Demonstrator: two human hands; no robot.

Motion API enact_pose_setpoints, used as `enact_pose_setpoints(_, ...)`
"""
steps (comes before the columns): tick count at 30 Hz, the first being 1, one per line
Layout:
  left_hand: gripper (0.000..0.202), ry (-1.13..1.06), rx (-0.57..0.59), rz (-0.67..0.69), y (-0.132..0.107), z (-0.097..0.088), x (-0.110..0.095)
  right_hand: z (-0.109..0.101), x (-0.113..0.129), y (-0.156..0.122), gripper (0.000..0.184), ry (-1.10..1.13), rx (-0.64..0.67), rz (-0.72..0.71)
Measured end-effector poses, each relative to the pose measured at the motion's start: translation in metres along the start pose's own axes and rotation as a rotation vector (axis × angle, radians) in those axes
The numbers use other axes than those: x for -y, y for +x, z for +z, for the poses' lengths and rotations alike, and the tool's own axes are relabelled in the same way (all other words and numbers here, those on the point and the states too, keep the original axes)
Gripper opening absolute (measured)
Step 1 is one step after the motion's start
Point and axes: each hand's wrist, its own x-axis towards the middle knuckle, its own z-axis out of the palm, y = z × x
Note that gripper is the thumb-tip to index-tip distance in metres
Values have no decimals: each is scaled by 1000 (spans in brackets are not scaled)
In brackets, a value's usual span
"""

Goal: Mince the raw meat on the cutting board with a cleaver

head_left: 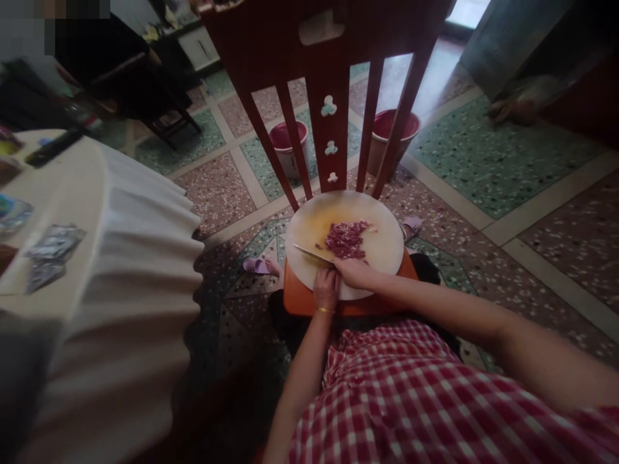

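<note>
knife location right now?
Head view, just below centre: the knife is in the right hand, its blade over the left half of the round white board, lower left of the chopped red meat and just beyond the left hand.

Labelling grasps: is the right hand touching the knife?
Touching. Head view shows the right hand closed around one end of the knife, the rest of it sticking out.
</note>
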Motion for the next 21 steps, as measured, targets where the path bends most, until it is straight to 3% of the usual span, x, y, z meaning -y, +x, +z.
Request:
enact_pose_setpoints(6,15,-76,-30,0,-2,-1,0,14,-34,-45,45,-25,1,35)
enact_pose_setpoints(11,14,-48,-16,-14,-5,1,3,10,-26,-63,53,-40,24,51)
enact_pose_setpoints(16,15,-51,21,8,-5,3,4,7,-14,-51,46,-34,41,34)
enact_pose_setpoints(21,14,-13,22,8,-4,3,5,-3,7,-9,35,-18,46,15)
